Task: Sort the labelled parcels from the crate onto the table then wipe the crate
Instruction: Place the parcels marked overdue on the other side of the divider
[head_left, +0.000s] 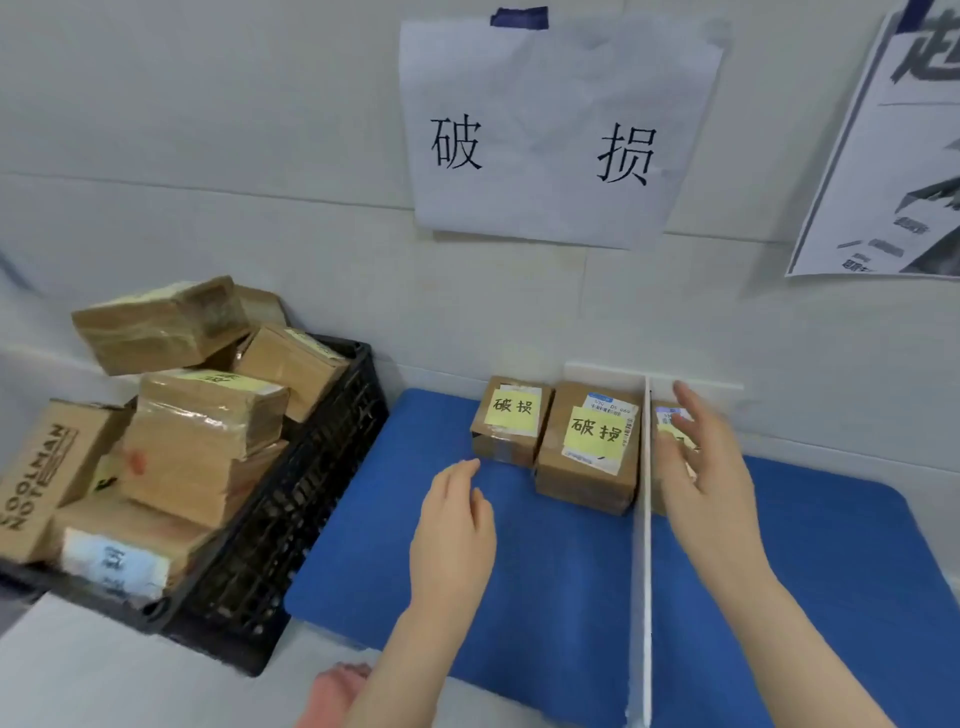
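Head view, the only one. Black crate (332, 467) sits at the left on the worktop (78, 665), heaped above its rim with brown taped parcels (202, 441), so sorting is far from done and wiping is a long way off.

Blue mat (519, 571) lies right of the crate. A white divider (647, 519) stands upright on it, running near to far and splitting it into two bays.

Left bay, far end against the wall: a small parcel (511, 421) and a larger parcel (592, 447), touching side by side. Both carry yellow notes reading 破损, matching the wall sign (556, 130) above, so this looks like the bay for that label.

Right bay: a third parcel (670, 431) just beyond the divider, mostly hidden and its note unreadable.

Right hand (711, 483) is in front of that parcel with fingers spread and straight, gripping nothing; contact cannot be told, the fingertips are blurred. Left hand (452, 535) hangs over the mat's left bay, fingers loosely curled, empty.

A poster (893, 156) is at far right. A pink thing (337, 691) at the near edge may be a cloth.
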